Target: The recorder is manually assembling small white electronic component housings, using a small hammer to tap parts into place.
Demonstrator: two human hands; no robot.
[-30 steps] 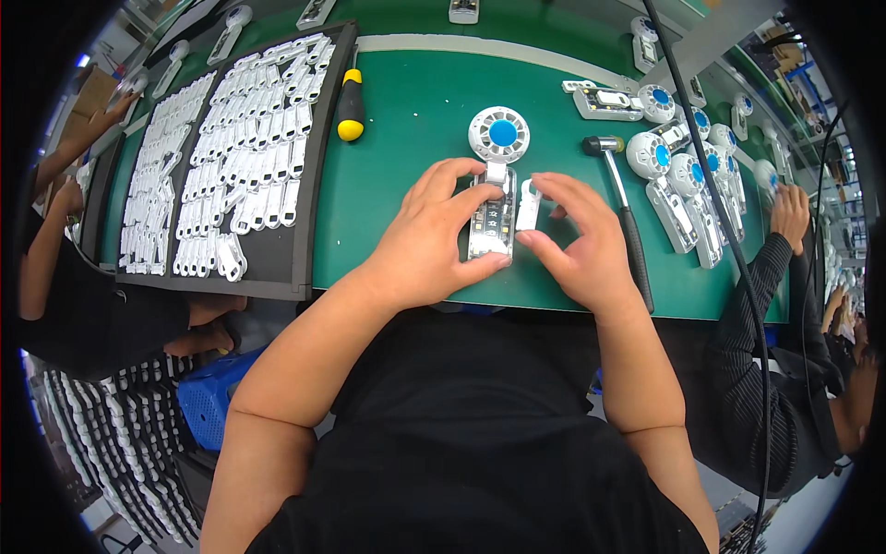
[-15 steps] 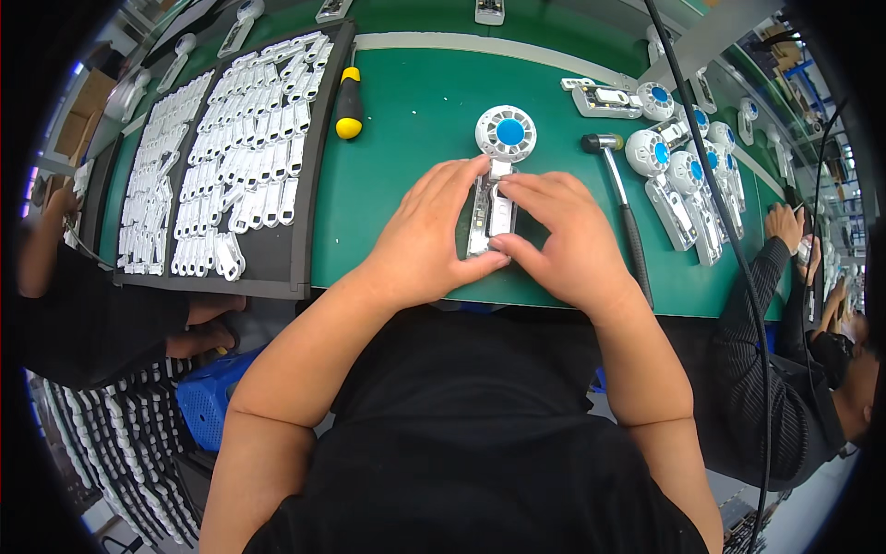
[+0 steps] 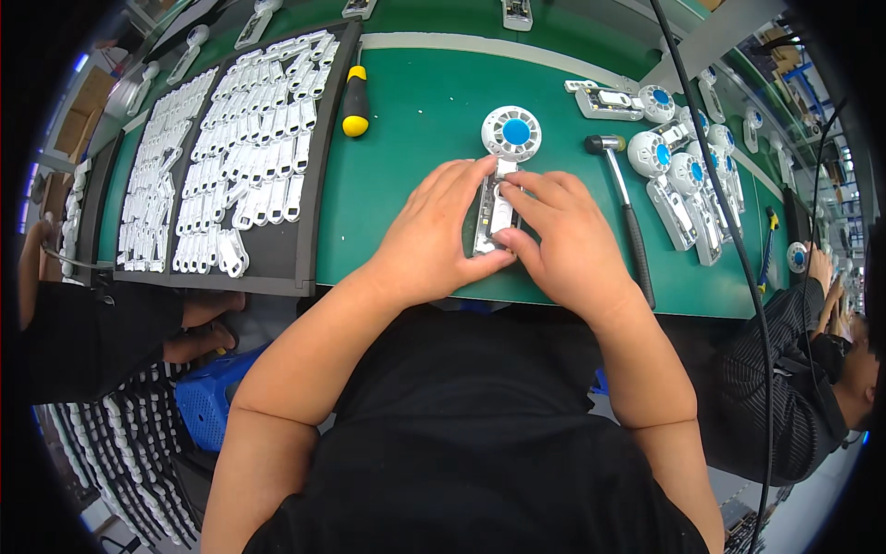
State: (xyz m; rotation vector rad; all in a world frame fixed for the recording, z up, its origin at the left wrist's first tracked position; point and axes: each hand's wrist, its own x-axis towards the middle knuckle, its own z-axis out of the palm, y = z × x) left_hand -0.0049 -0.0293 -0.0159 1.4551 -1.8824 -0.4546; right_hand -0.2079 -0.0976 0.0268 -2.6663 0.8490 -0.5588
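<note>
A white handheld fan (image 3: 498,118) lies on the green table in front of me, its round head with a blue centre pointing away. Its handle is uncovered, with a white part along its middle and dark inner parts beside it. My left hand (image 3: 432,231) grips the handle from the left, thumb at the near end and fingertips close to the neck. From the right, my right hand (image 3: 570,238) curls its fingers onto the white part, its thumb pressing lower down. The fingers hide much of the handle.
Left of me stands a dark tray (image 3: 307,222) with many white handle pieces. A yellow-black screwdriver (image 3: 356,103) lies beside it. On the right are a hammer (image 3: 629,208) and several more fans (image 3: 685,171). A black cable (image 3: 711,166) hangs across; a co-worker (image 3: 771,369) sits at far right.
Both hands keep their grip on the fan with hardly any visible movement. The view has shifted slightly. At far right, the co-worker's hand has drawn back from the table edge.
</note>
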